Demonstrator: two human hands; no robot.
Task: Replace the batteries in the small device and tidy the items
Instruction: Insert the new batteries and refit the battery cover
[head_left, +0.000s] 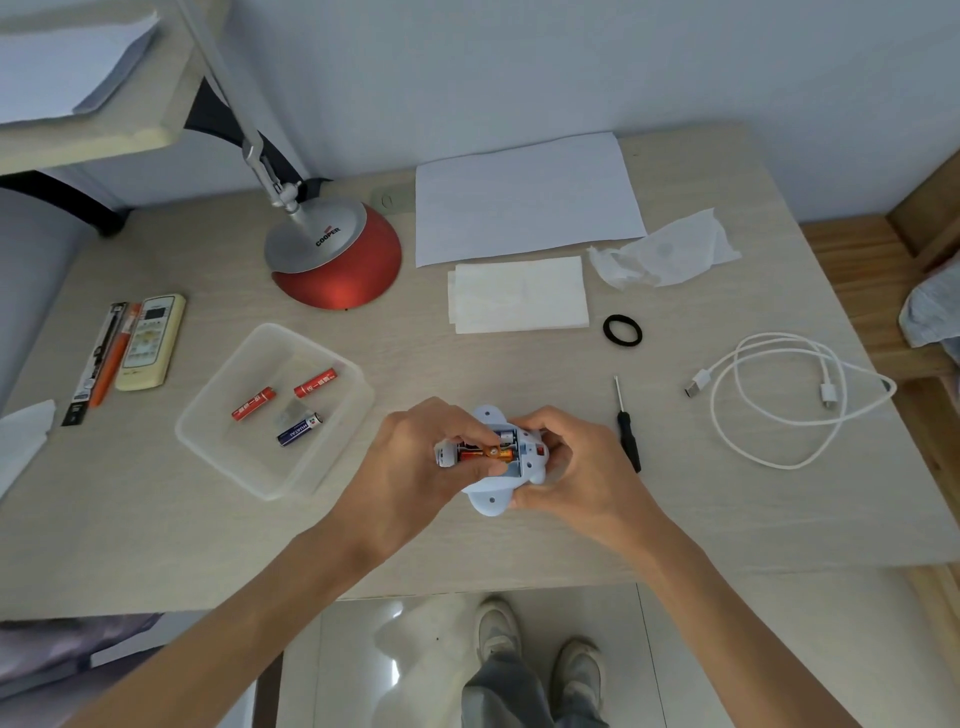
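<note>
While both hands hold a small pale-blue device (491, 499) just above the desk (467, 545), its underside faces up with the battery bay open. The right hand (576, 467) grips the device's right end, fingers curled round its edge. The left hand (415, 467) comes in from the left, forefinger and thumb closed on an orange battery (496, 453) lying in the near slot of the bay. That battery's long axis runs left to right across the view, in line with the bay. Its left end points into the left hand's fingertips, so the left hand is plainly the nearer one to work it. Whether the battery is being seated or lifted out cannot be told. A second cell seems to lie in the far slot, too small to be sure. To the left, well apart, a clear plastic tray (260, 358) holds two red batteries (253, 404) and one blue battery (300, 428). A screwdriver (627, 431) lies on the desk just right of the right hand.
</note>
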